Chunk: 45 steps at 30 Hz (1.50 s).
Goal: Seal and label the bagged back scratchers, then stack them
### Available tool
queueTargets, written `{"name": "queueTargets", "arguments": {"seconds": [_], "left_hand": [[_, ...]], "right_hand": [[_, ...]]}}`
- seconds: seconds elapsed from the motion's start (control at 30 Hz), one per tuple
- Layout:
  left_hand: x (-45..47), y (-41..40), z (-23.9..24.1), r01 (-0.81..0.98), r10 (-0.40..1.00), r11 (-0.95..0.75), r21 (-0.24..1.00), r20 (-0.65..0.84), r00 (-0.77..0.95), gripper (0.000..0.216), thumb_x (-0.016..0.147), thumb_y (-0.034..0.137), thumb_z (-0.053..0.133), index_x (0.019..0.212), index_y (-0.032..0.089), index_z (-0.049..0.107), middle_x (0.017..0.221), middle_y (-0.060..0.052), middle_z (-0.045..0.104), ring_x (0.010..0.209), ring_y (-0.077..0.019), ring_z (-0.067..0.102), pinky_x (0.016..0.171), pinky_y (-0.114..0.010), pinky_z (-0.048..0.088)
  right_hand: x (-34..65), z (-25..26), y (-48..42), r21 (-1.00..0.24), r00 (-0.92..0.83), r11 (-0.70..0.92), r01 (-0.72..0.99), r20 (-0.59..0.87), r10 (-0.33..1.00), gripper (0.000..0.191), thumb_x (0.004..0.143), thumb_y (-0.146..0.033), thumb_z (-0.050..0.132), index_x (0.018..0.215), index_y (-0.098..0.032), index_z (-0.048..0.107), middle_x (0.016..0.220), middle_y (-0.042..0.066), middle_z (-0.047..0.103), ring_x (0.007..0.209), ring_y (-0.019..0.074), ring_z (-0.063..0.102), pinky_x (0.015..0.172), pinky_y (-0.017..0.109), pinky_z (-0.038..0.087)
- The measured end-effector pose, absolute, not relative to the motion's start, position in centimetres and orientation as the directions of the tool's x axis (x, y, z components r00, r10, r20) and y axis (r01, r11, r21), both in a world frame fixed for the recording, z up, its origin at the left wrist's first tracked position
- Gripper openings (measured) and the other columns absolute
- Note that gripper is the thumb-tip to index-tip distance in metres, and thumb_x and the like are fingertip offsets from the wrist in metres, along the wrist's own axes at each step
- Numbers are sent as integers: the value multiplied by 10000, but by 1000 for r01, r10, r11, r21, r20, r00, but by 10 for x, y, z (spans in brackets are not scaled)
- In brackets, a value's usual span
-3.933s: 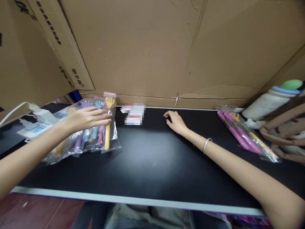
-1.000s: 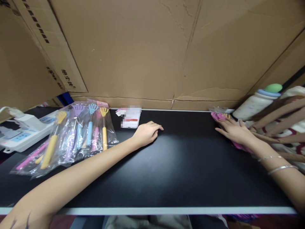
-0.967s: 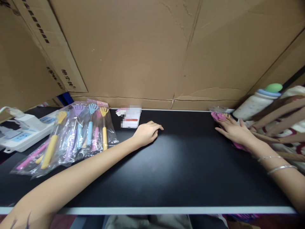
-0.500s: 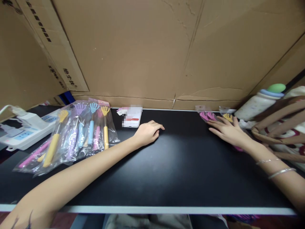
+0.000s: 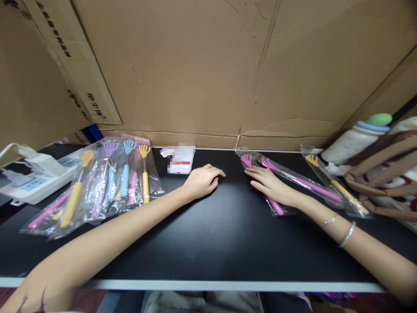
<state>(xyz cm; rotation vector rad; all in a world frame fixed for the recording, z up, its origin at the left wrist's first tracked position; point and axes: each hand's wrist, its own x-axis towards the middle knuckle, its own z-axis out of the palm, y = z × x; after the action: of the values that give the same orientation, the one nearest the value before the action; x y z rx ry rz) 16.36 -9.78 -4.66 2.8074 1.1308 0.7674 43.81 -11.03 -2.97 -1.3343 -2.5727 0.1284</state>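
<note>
Hands rest apart on the black table (image 5: 208,243), both palm-down. The right hand (image 5: 272,188) lies flat, fingers stretched and slightly spread, pressing on a clear pink scratcher packet (image 5: 248,161). The scratcher's claw end shows just past the fingertips and its handle pokes out below the heel of the hand. The hand closes on nothing. A second pink packet (image 5: 306,183) lies just beside the first, overlapping it near the top. A yellow packet (image 5: 337,189) lies further right, near a striped bag (image 5: 384,174) and a white bottle (image 5: 352,141). The left hand (image 5: 203,180) sits mid-table, fingers loosely curled and empty, near a white card (image 5: 181,160). At the far left a pile of packets (image 5: 107,182) fans out beside a power strip (image 5: 32,180). Cardboard (image 5: 195,65) walls the back.
</note>
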Motion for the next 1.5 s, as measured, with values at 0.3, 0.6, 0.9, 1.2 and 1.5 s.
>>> {"name": "queueTargets", "arguments": {"seconds": [0.3, 0.6, 0.9, 1.2, 1.5], "left_hand": [[164, -99, -44, 629, 635, -750, 206, 492, 596, 351, 900, 202, 414, 1235, 175, 519, 1268, -61, 585, 1187, -171, 509, 1023, -339, 437], [164, -95, -47, 619, 648, -749, 234, 452, 613, 414, 894, 138, 344, 1275, 160, 504, 1333, -60, 539, 1241, -159, 463, 1072, -336, 391], [162, -96, -46, 616, 663, -744, 258, 392, 638, 385, 896, 149, 368, 1227, 217, 553, 1278, -15, 580, 1200, -157, 485, 1026, -327, 431], [162, -97, -46, 606, 657, -750, 266, 410, 633, 340, 896, 164, 403, 1189, 222, 566, 1249, -6, 598, 1176, -159, 502, 1002, -337, 452], [162, -95, -48, 606, 651, -754, 253, 409, 639, 357, 899, 165, 401, 1212, 233, 559, 1261, 4, 589, 1181, -154, 490, 994, -321, 460]], "right_hand": [[370, -42, -130, -406, -532, 581, 706, 237, 813, 513, 928, -471, 326, 1346, -202, 451, 1421, 137, 428, 1365, 261, 314, 1107, 542, 265], [338, -44, -143, -496, -489, 510, 702, 185, 853, 445, 923, -445, 357, 1295, -250, 505, 1444, 89, 410, 1394, 262, 250, 1102, 602, 197], [414, 12, -118, -399, -549, 581, 710, 204, 810, 405, 921, -435, 354, 1091, -220, 652, 1097, 57, 676, 1043, 228, 608, 956, 384, 444], [555, 4, -86, -34, -378, 377, 925, 6, 926, 488, 871, -358, 416, 1273, -122, 558, 1347, 180, 505, 1223, 265, 487, 1057, 367, 330], [588, -1, -91, -141, -208, 197, 970, -65, 976, 556, 817, -436, 467, 1274, -130, 548, 1142, 171, 632, 1021, 246, 596, 890, 312, 432]]}}
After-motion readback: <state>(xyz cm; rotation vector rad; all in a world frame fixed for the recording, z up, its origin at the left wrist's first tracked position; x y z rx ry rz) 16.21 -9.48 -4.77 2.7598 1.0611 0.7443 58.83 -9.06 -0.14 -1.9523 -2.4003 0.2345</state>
